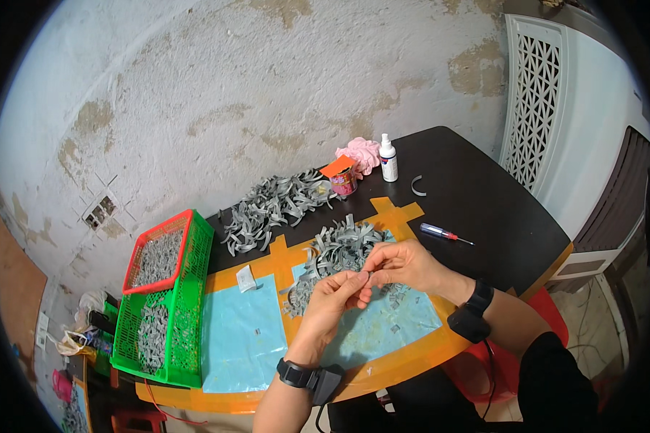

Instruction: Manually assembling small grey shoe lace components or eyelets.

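Note:
My left hand (330,302) and my right hand (406,265) meet over the near part of the table, fingertips pinched together. Whatever small dark piece sits between them is mostly covered by the fingers, so I cannot make out its kind. Just beyond the hands lies a heap of grey curved strips (345,238), with small grey bits (297,297) spread beside my left hand. Under both hands is a light blue sheet (247,339), held down with orange tape (287,258). Each wrist wears a black strapped device.
A larger pile of grey strips (267,209) lies along the wall. At left, a red basket (189,242) rests on a green crate (172,345), both with small grey pieces. Further back stand a tin (344,182), pink cloth (361,153) and white bottle (388,162); a screwdriver (440,232) lies right.

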A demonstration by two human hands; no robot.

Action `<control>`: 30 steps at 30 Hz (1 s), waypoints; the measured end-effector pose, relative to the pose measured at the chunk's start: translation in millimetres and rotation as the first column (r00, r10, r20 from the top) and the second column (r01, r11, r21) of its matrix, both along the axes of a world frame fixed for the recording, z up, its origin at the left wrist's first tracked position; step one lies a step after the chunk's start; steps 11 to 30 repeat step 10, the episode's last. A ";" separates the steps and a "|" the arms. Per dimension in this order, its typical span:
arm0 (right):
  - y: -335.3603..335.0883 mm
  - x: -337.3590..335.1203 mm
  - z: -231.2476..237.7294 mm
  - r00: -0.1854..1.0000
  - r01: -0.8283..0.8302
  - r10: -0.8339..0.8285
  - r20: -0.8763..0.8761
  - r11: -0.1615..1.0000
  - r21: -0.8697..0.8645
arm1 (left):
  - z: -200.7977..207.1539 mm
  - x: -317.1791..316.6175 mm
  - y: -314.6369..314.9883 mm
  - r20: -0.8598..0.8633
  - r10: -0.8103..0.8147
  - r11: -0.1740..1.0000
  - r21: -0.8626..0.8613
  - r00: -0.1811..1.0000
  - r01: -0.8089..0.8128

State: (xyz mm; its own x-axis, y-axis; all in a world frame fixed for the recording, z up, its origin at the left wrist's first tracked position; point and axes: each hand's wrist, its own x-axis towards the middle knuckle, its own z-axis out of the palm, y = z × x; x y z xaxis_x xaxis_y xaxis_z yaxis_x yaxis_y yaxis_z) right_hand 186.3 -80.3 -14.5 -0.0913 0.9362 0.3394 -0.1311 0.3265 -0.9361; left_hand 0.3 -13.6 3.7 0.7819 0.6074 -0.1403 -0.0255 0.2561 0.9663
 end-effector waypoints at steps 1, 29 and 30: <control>-1.0 2.0 0.8 1.000 0.002 -0.002 0.001 1.000 -0.001 | 0.0 0.8 0.0 0.001 0.008 1.000 0.020 1.000 -0.008; -6.2 6.5 15.8 0.717 0.036 -0.265 0.645 0.938 0.346 | -18.8 -6.7 10.8 -0.239 0.067 0.879 0.474 0.969 0.056; -6.2 6.5 15.8 0.717 0.036 -0.265 0.645 0.938 0.346 | -18.8 -6.7 10.8 -0.239 0.067 0.879 0.474 0.969 0.056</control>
